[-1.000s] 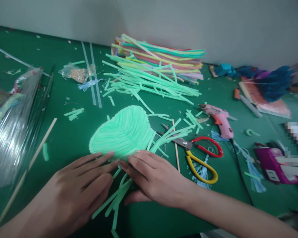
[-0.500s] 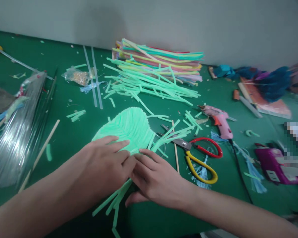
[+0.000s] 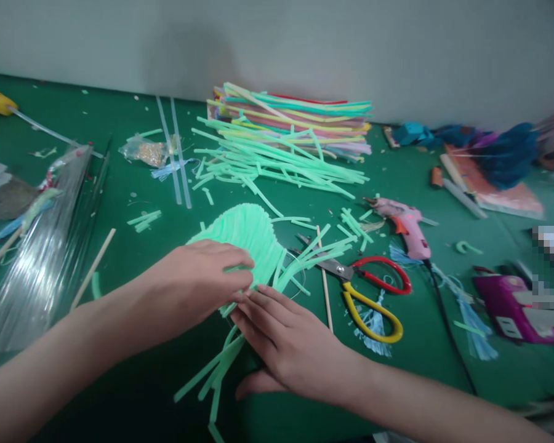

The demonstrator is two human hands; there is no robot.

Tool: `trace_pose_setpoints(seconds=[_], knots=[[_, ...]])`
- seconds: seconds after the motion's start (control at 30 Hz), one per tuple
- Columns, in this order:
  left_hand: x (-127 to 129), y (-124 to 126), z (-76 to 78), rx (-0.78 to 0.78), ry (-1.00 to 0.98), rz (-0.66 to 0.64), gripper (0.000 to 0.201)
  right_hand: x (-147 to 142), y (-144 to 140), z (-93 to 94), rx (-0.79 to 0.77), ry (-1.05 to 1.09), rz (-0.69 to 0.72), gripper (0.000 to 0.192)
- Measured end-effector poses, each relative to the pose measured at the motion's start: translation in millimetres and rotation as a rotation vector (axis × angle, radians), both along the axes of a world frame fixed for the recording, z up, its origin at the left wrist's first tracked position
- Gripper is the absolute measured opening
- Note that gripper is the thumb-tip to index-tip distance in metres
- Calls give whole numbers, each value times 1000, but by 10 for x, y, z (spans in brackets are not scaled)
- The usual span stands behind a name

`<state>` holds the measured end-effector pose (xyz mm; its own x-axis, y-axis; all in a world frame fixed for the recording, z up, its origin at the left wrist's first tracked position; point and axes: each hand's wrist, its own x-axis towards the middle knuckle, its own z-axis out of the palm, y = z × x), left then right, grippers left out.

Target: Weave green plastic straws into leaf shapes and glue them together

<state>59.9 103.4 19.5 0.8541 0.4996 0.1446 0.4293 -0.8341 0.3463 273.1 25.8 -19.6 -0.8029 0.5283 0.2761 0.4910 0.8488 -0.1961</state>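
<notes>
A mint-green leaf shape made of pipe cleaners (image 3: 256, 227) lies at the middle of the table, its rows ribbed side by side. My left hand (image 3: 207, 271) is over its left part, fingers bent and closed on its lower edge. Against the same edge, further right, my right hand (image 3: 290, 335) presses with its fingers together and the thumb below; the grip itself is partly hidden. Loose green pipe-cleaner ends (image 3: 216, 369) hang out below the hands. Others (image 3: 318, 252) fan out to the right, beside a thin wire ring.
Scissors (image 3: 351, 271) with red and yellow handles lie right of the hands, over a wooden stick (image 3: 325, 289). Beyond is a pink glue gun (image 3: 406, 224) with its cord. A pipe-cleaner pile (image 3: 277, 147) lies at the back, clear plastic sleeves (image 3: 41, 246) at left.
My left hand has lifted a little and its fingers have drawn in from the leaf's face to its lower edge. My right hand's fingers have straightened somewhat. The view has shifted slightly.
</notes>
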Motion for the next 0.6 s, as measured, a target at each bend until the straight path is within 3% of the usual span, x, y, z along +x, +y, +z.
trace_pose_setpoints(seconds=[0.13,0.2,0.23,0.3,0.33,0.47,0.6], knots=[[-171,-196,45,43,-62,244,57,140,32,164,-13,95,-58,54],[-296,-365,27,114,-156,466,55,237,64,232,12,153,-103,37],[-356,-451,1,191,-208,550,44,281,82,250,21,169,-127,32],[-455,-605,-83,138,-204,486,18,349,116,257,28,179,-163,31],[-491,-666,-134,105,-169,440,19,369,129,249,26,174,-172,31],[-555,-782,-323,135,22,157,44,374,141,203,25,163,-167,31],[-530,-759,-390,245,143,77,54,337,131,170,12,151,-165,30]])
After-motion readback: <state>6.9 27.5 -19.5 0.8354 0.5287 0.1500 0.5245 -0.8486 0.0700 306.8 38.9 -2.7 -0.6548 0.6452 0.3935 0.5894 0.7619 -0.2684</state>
